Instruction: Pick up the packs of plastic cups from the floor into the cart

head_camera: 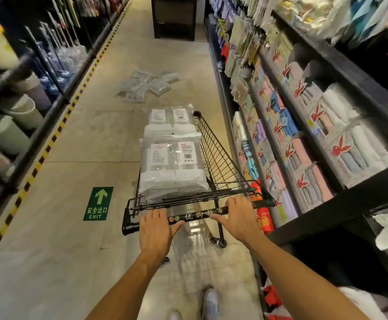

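Head view: packs of plastic cups point(147, 85) ahead, slightly left

Our left hand point(156, 229) and right hand point(239, 215) hook their fingers over the cart handle point(195, 216). The packs lie scattered on the floor beyond the front of the cart point(218, 153), well apart from us, towards our left side.
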A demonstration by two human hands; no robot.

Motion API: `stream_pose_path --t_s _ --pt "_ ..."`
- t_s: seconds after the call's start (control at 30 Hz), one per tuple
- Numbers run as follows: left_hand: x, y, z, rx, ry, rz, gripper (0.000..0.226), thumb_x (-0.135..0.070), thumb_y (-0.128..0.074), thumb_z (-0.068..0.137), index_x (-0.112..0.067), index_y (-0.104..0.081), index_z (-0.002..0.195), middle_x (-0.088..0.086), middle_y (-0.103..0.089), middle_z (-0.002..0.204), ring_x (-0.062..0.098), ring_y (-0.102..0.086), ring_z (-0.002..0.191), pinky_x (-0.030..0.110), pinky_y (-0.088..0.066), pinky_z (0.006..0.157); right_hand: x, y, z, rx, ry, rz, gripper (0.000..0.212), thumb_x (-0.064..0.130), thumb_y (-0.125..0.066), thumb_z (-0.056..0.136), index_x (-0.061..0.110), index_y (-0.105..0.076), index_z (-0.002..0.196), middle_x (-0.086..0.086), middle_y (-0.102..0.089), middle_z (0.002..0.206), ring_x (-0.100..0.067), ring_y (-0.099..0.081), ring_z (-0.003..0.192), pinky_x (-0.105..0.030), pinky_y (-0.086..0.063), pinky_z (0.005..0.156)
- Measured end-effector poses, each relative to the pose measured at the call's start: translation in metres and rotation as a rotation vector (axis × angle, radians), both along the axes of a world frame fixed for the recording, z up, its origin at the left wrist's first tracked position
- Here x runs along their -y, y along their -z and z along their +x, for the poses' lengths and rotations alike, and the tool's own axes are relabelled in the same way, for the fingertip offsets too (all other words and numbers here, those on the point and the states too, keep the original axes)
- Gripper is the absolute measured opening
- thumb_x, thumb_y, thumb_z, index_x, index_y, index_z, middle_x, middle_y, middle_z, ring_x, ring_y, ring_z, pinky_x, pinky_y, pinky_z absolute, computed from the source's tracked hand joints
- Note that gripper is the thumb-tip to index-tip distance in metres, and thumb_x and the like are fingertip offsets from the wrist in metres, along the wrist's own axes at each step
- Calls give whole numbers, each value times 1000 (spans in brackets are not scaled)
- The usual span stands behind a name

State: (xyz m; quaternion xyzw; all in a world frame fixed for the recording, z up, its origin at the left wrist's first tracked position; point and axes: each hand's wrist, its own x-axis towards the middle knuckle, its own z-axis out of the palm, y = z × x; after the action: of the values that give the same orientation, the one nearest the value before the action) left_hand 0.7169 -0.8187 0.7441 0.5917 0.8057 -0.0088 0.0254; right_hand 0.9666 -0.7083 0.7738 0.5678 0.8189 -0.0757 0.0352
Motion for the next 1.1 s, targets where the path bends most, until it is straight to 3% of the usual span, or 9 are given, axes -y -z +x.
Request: stream_pose_path --t_s 0.07,0.2,0.5,0.67,0.83,1.1 --pt "-6 4 -1 -2 -32 13 78 -85 -18 94 -21 -62 88 -3 -52 80 17 -46 76 37 -46 75 -10 8 -1 -18 -12 28 99 105 -6 77 24 -58 101 6 -55 99 -18 -50 95 -37 -43 92" --pt "-27 2 -6 -25 -27 -42 79 -87 -11 93 -26 -61 93 -5 -53 85 14 -49 80 34 -49 82 -30 19 -6 -3 -26 81 89 101 -19 81 24 -60 95 9 -48 89 -15 -41 83 -37 -41 83" --pt "-113 -4 -28 16 -61 -85 89 -89 -9 80 -24 -65 104 -5 -61 94 16 -56 88 36 -51 86 -114 17 -28 -29 -31 32 88 100 -29 81 21 -61 103 4 -59 98 -19 -52 93 -39 -44 93" --pt "-173 1 -44 8 -65 -89 88 -90 -7 85 -25 -62 104 -5 -58 94 17 -53 90 37 -50 88 -180 27 -41 -51 -44 32 86 101 -29 82 22 -58 102 6 -54 98 -18 -48 93 -39 -43 94" --pt "-253 2 -69 -5 -45 -43 83 -88 -13 86 -23 -62 99 -4 -59 90 18 -54 86 37 -50 84 -262 28 -64 -90 -45 33 77 100 -37 84 25 -50 96 6 -53 95 -18 -48 90 -39 -41 93" --pt "-407 -2 -133 1 8 -72 84 -88 -11 84 -23 -63 98 -3 -62 92 19 -59 89 38 -51 85 -401 11 -124 -58 -12 -29 79 97 -38 85 24 -55 106 6 -55 104 -18 -47 98 -38 -39 99"
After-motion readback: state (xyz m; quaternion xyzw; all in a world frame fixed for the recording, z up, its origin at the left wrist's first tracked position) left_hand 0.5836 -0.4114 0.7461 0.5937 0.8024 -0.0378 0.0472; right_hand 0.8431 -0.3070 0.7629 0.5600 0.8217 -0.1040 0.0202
